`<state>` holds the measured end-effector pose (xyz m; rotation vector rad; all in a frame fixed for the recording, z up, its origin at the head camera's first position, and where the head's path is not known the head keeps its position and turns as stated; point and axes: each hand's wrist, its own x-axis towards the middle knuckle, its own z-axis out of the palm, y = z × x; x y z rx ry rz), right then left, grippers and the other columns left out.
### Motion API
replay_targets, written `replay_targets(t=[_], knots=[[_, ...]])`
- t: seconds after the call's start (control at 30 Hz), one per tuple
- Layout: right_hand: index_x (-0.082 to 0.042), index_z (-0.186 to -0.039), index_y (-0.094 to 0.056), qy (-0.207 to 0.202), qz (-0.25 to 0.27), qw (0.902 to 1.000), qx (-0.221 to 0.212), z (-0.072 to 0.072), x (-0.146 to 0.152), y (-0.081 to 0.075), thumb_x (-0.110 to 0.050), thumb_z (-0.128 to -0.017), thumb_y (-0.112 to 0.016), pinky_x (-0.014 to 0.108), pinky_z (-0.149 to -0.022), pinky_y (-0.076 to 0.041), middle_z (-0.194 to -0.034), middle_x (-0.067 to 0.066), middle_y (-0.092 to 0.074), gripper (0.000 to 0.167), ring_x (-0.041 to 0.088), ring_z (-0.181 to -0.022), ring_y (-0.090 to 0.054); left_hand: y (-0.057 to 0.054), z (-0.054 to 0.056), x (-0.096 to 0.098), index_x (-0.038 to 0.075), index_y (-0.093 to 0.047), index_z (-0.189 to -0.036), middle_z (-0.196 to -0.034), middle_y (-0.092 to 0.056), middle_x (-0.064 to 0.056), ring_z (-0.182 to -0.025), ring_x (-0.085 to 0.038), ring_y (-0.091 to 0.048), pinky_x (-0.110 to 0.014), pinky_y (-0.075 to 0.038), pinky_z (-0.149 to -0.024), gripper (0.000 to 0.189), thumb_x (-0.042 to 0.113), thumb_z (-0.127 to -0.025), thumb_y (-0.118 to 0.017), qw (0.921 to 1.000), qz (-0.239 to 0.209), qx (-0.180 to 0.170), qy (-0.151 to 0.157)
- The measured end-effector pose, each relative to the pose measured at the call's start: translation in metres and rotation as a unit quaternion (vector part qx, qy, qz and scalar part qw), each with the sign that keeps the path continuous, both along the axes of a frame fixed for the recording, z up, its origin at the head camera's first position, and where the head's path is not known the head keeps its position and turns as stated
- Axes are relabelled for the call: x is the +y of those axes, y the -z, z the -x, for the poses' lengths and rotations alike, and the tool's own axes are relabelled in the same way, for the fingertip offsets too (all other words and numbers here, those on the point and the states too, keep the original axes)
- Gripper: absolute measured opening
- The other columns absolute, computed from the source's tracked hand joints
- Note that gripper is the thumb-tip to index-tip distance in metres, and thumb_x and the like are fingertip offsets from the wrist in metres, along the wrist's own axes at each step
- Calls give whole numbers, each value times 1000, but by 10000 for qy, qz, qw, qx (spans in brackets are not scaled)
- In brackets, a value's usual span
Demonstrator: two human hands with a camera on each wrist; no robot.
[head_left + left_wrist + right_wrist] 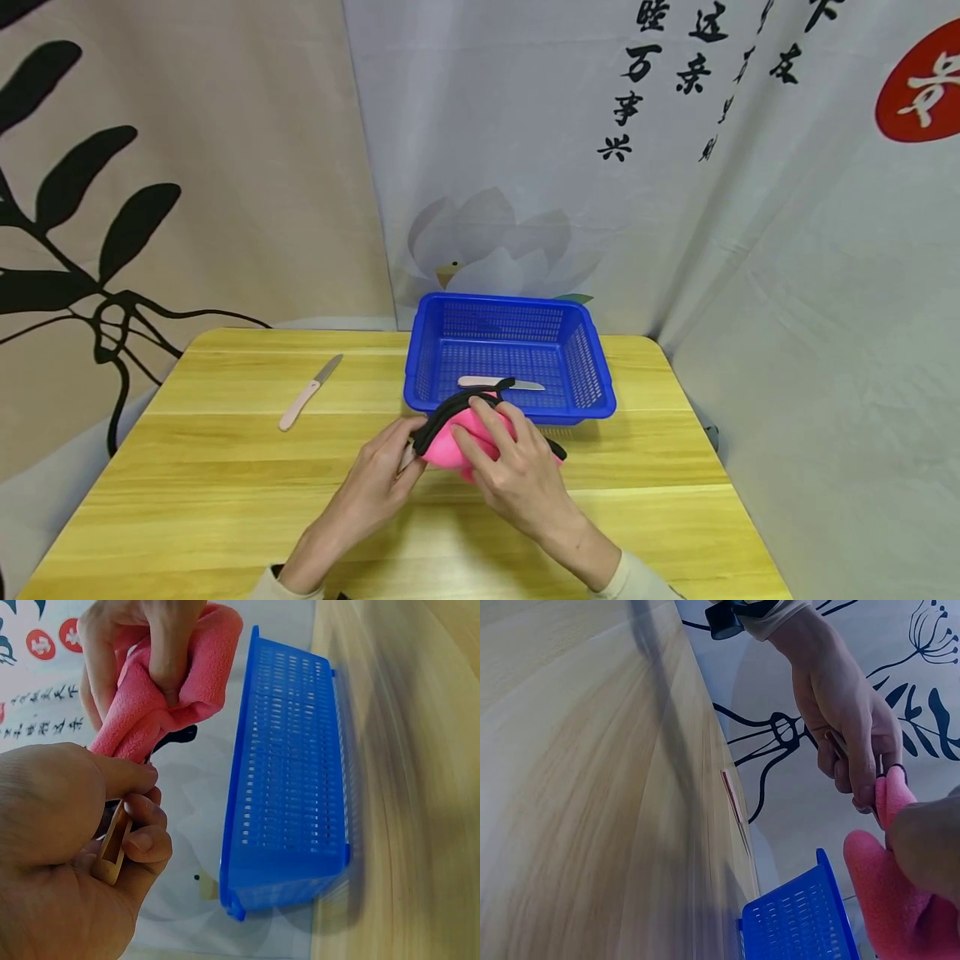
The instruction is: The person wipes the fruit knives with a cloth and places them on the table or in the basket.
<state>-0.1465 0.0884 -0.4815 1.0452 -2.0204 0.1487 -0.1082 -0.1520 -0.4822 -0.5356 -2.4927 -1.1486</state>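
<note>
A pink cloth [447, 447] with black trim is bunched between both hands, in front of the basket. My left hand [382, 467] grips a slim handled tool [113, 844], its handle tan and hollow-looking in the left wrist view. The tool's far end goes into the cloth and is hidden, so its kind is unclear. With curled fingers and thumb, my right hand [517, 467] pinches the folded cloth [135, 724] close beside the left fingertips. In the right wrist view, the cloth [889, 900] partly covers the tool's end.
A blue perforated basket [510, 302] stands at the table's back; a pale-handled knife [480, 381] shows inside its front. Another pale pink-handled knife [309, 393] lies on the wooden table [225, 500] to the left. Printed curtains [480, 100] hang behind and right.
</note>
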Motion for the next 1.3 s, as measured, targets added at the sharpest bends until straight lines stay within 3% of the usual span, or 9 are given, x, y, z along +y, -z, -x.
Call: replay_targets(t=[0.13, 0.3, 0.5, 0.67, 0.93, 1.13, 1.3], knots=[[-20, -131, -80, 95, 4, 10000, -31, 1, 4, 1, -25, -81, -96, 44, -88, -69, -148, 18, -70, 54, 40, -120, -67, 0, 0, -1, 2, -72, -133, -120, -79, -9, -101, -11, -72, -33, -67, -84, 36, -8, -99, -77, 10000, 25, 45, -24], [-20, -132, -80, 210, 59, 9997, -90, 5, 11, 2, -27, -76, -102, 46, -89, -69, -148, 19, -69, 60, 41, -120, -67, 0, 0, -4, 7, -72, -130, -112, -76, -3, -93, -7, -67, -29, -62, -78, 31, -5, -102, -78, 10000, -65, 8, 6], [-18, -130, -81, 241, 177, 9995, -129, 9, 19, 2, -20, -87, -85, 48, -92, -68, -147, 21, -70, 43, 44, -120, -67, 0, 0, -7, 8, -71, -128, -108, -73, 1, -90, -6, -62, -25, -57, -76, 29, -3, -103, -78, 10000, -78, -40, 17], [-17, -129, -81, 277, 267, 9992, -103, 10, 23, 2, -20, -91, -72, 50, -95, -66, -148, 22, -70, 39, 45, -118, -66, 0, -1, -8, 8, -71, -126, -108, -73, 1, -89, -5, -60, -25, -56, -75, 28, -4, -102, -79, 10000, -75, 59, 11], [-16, -129, -81, 295, 462, 9985, -86, 13, 30, 6, -20, -91, -72, 51, -87, -67, -146, 23, -70, 39, 45, -114, -66, 1, -3, -9, 9, -71, -125, -108, -74, 0, -88, -4, -61, -24, -56, -74, 28, -4, -101, -79, 9998, -166, 77, 26], [-14, -128, -81, 289, 638, 9974, -166, 15, 38, 6, -18, -91, -69, 52, -76, -68, -145, 25, -71, 39, 44, -111, -66, 2, -4, -12, 10, -72, -127, -107, -75, 1, -88, -4, -62, -24, -57, -74, 30, -3, -101, -80, 9996, -253, -104, -3], [-13, -129, -81, 307, 934, 9949, -205, 17, 42, 0, -16, -91, -67, 53, -75, -67, -143, 26, -71, 40, 43, -109, -65, 4, -4, -13, 9, -72, -128, -105, -74, 1, -86, -2, -62, -23, -56, -72, 32, -4, -100, -81, 9992, -310, -236, -39]])
